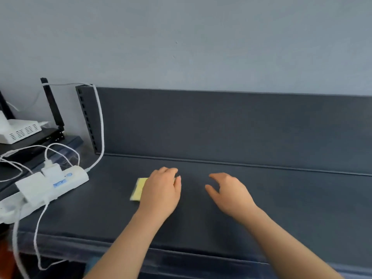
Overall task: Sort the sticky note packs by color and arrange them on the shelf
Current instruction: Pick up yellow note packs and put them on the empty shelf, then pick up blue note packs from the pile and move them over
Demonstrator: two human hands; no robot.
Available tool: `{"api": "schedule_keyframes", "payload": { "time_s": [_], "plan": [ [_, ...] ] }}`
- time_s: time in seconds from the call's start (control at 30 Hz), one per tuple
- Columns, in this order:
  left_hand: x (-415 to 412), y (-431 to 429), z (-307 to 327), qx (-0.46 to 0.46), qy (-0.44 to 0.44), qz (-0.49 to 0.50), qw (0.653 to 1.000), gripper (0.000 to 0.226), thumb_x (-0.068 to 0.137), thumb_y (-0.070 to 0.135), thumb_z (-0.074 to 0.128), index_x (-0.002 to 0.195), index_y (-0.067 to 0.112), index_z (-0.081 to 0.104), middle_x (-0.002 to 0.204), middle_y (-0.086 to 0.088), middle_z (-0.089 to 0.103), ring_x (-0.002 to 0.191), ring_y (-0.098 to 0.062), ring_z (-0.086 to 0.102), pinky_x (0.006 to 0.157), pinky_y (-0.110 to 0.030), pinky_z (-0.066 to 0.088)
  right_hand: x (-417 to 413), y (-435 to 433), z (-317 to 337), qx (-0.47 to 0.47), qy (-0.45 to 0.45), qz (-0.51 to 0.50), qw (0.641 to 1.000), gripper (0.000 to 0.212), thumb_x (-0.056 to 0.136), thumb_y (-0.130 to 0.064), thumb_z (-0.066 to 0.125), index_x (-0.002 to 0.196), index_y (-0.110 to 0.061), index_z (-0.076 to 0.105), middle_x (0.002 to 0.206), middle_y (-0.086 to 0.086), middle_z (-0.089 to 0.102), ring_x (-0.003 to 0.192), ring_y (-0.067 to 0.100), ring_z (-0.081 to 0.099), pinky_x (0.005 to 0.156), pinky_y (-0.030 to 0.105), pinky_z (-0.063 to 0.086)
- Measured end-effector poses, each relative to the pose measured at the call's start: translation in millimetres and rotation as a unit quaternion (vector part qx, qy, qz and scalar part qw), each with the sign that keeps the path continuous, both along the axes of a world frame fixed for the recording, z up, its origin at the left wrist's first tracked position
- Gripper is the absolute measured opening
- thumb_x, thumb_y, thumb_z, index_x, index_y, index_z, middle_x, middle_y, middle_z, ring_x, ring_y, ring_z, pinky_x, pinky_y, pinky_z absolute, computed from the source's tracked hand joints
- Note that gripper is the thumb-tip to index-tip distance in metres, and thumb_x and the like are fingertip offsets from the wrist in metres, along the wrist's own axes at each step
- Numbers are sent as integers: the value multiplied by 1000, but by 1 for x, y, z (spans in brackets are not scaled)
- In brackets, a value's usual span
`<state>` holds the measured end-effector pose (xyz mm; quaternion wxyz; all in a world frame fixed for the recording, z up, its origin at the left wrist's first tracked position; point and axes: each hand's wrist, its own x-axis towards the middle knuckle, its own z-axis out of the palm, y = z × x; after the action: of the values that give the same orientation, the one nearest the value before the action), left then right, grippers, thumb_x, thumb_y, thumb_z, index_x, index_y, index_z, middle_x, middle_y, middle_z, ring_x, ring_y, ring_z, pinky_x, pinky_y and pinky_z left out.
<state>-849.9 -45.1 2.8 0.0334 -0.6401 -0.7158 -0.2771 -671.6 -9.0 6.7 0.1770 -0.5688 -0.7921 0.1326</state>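
A yellow sticky note pack (137,189) lies flat on the dark grey shelf (281,198), left of centre. My left hand (162,190) lies over the pack's right part, fingers curled down on it, hiding most of it. My right hand (229,193) hovers just above the shelf to the right, fingers loosely spread and holding nothing. No other pack shows in view.
A white power strip (46,186) with plugs and white cables (100,125) sits at the shelf's left end. A router with black antennas (52,105) and a white box (19,131) stand further left. The shelf's dark back panel (221,121) rises behind my hands.
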Motion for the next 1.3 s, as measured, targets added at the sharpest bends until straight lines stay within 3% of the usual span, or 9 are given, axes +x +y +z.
{"api": "schedule_keyframes", "payload": {
  "time_s": [0.4,0.93,1.13,1.3],
  "plan": [
    [148,-2,6,-11,11,-203,979,38,101,38,41,135,26,54,130,11,57,114,-12,53,95,-26,40,154,-59,0,47,-71,-153,984,47,99,-38,45,143,-23,42,144,-8,48,130,15,45,107,23,29],
    [435,-23,6,-21,-21,-304,952,40,100,40,42,136,28,52,133,12,57,119,-12,51,98,-26,38,438,-121,12,50,-62,-269,960,48,99,-37,45,144,-23,41,145,-8,46,134,10,41,111,24,25],
    [535,-27,0,-31,-42,-327,944,40,100,40,43,136,27,53,130,10,58,117,-12,52,97,-27,42,537,-136,8,29,-25,-306,951,48,97,-38,48,142,-23,44,144,-7,49,130,14,46,109,28,33],
    [599,-12,-1,-44,-37,-341,938,39,99,39,44,134,26,54,128,8,59,116,-15,52,96,-29,42,602,-131,1,10,8,-343,939,47,96,-39,50,141,-25,47,139,-6,53,116,21,58,102,31,42]
  ]
}}
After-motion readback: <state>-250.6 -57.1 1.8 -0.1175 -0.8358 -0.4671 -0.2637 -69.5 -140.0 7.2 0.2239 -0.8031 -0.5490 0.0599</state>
